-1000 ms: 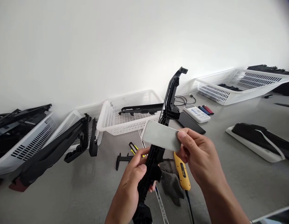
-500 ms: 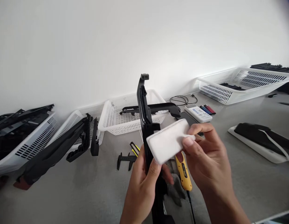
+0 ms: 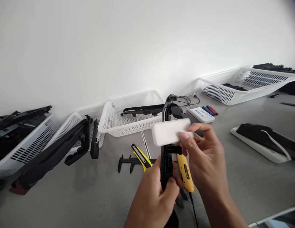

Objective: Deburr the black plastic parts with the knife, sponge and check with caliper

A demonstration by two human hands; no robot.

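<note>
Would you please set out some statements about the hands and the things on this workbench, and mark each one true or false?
1. The right hand holds a white rectangular block. True.
2. The left hand is wrapped around the yellow corded tool. False: the left hand holds a black plastic part.
3. The yellow-and-black utility knife lies across the caliper. True.
4. The middle white basket has nothing in it. False: black parts lie in the middle white basket.
5. A black cord runs from the yellow tool. True.
</note>
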